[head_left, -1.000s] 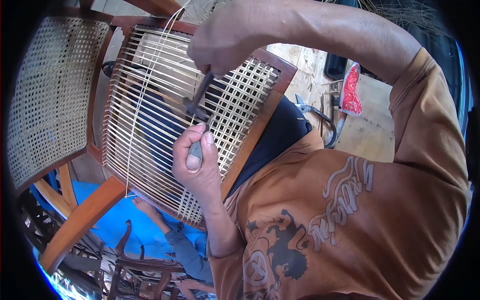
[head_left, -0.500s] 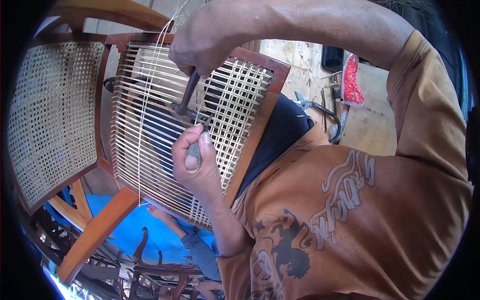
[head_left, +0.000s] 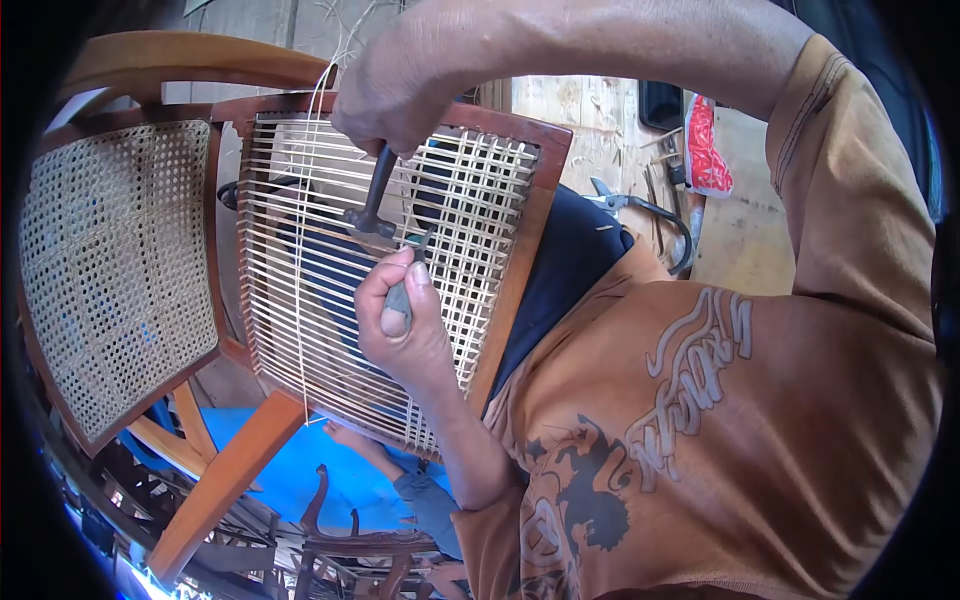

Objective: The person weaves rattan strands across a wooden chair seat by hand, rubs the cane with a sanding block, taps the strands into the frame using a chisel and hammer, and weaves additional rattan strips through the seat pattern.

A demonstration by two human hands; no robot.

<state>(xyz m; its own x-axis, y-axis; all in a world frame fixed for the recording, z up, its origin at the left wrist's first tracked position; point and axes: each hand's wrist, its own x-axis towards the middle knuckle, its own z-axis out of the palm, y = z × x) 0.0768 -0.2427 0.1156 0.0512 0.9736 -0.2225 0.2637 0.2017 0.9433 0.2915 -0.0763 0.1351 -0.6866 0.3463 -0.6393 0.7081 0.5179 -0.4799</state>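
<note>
My right hand [head_left: 385,105] is closed round a dark hammer [head_left: 379,188], whose head hangs over the cane seat [head_left: 482,210] of a wooden chair. Below the hammer head, my left hand [head_left: 410,335] is closed, thumb up, on a small tool with a grey-green handle [head_left: 397,308]. The tool's tip lies at the edge of the woven part of the seat, close to the hammer head. Parallel strands stretch over the seat's left part, crossed by a long loose cane strand [head_left: 299,240].
The caned backrest [head_left: 120,270] is at the left, with a wooden leg [head_left: 235,475] below. Shears [head_left: 640,208] and a red-and-white packet [head_left: 705,150] are at the upper right. Another person's arm [head_left: 425,500] shows below the seat, near a blue sheet [head_left: 350,480].
The chair has shifted down in view, and the hammer head has moved left and down. Both hands keep their tools.
</note>
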